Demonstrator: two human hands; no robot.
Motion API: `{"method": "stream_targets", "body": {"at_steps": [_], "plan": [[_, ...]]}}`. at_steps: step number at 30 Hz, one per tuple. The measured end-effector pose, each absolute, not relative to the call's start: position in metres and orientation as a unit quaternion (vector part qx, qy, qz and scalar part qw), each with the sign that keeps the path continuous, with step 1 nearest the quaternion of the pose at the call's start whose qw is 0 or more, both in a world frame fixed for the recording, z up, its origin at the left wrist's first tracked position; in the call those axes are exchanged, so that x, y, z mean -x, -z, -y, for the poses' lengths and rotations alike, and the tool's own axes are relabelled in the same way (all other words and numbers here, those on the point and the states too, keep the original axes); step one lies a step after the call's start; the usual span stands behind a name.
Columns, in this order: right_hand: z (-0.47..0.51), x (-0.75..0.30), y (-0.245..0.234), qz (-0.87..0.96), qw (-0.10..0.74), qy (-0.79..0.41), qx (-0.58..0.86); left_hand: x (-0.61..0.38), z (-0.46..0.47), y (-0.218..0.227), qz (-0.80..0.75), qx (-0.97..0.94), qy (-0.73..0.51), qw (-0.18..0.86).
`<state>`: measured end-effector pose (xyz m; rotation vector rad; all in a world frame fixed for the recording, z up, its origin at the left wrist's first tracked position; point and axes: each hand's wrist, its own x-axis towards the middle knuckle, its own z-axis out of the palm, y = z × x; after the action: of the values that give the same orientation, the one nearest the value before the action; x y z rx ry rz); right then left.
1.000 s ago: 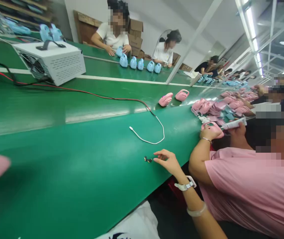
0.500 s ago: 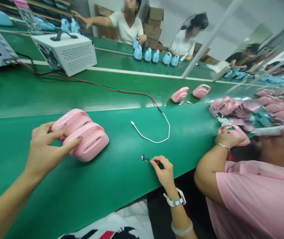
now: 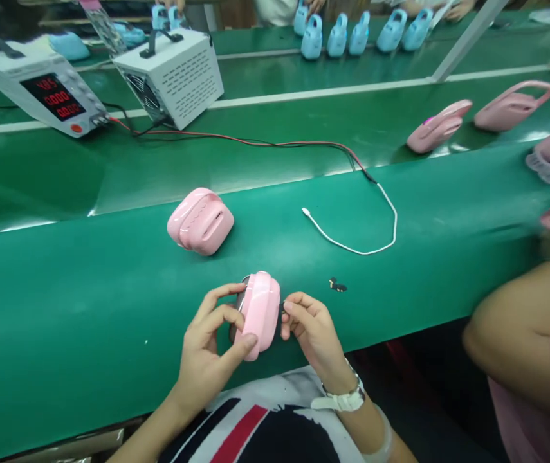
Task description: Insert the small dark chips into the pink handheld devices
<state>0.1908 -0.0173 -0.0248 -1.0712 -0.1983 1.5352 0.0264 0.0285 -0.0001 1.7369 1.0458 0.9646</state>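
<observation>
My left hand (image 3: 210,350) grips a pink plastic device (image 3: 258,313) at the near edge of the green bench (image 3: 86,308), fingers curled round its left side. My right hand (image 3: 312,329) pinches the same device from the right. A second pink device (image 3: 201,221) lies on the bench just beyond. A small dark part (image 3: 337,285) rests on the bench to the right of my right hand. A white cable (image 3: 357,238) loops further back, joined to red and black wires (image 3: 255,140).
A white vented box (image 3: 173,74) and a meter with red digits (image 3: 45,90) stand at the back left. Blue devices (image 3: 337,35) line the far belt. More pink devices (image 3: 477,116) lie at the right. A neighbour's arm in a pink sleeve (image 3: 520,328) is at the right.
My left hand set one pink device down on the bench and brought the other toward me. My right hand left the small dark part and took hold of the device. The view tilted down.
</observation>
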Motion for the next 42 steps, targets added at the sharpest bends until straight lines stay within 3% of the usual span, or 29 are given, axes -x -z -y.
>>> {"method": "stream_targets", "body": {"at_steps": [6, 11, 16, 21, 25, 34, 38, 42], "plan": [[0.019, -0.178, 0.033, 0.129, 0.62, -0.62, 0.463, -0.028, -0.05, 0.016, -0.437, -0.601, -0.411, 0.528], [0.029, -0.174, 0.033, 0.269, 0.614, -0.462, 0.58, -0.042, -0.059, 0.015, -0.428, -0.58, -0.348, 0.599], [0.032, -0.176, 0.028, 0.311, 0.581, -0.452, 0.602, -0.04, -0.051, 0.016, -0.473, -0.533, -0.425, 0.558], [0.016, -0.169, 0.019, 0.215, 0.653, -0.476, 0.548, -0.04, -0.038, 0.018, -0.482, -0.534, -0.495, 0.488], [0.009, -0.156, 0.017, 0.165, 0.643, -0.514, 0.543, -0.045, -0.027, 0.018, -0.482, -0.492, -0.545, 0.478], [0.016, -0.142, 0.017, 0.166, 0.659, -0.488, 0.548, -0.048, -0.021, 0.015, -0.525, -0.462, -0.558, 0.447], [0.018, -0.141, 0.013, 0.207, 0.652, -0.461, 0.565, -0.044, -0.018, 0.021, -0.507, -0.468, -0.561, 0.457], [0.022, -0.153, 0.009, 0.375, 0.589, -0.378, 0.608, -0.038, -0.017, 0.028, -0.474, -0.489, -0.571, 0.459]]}}
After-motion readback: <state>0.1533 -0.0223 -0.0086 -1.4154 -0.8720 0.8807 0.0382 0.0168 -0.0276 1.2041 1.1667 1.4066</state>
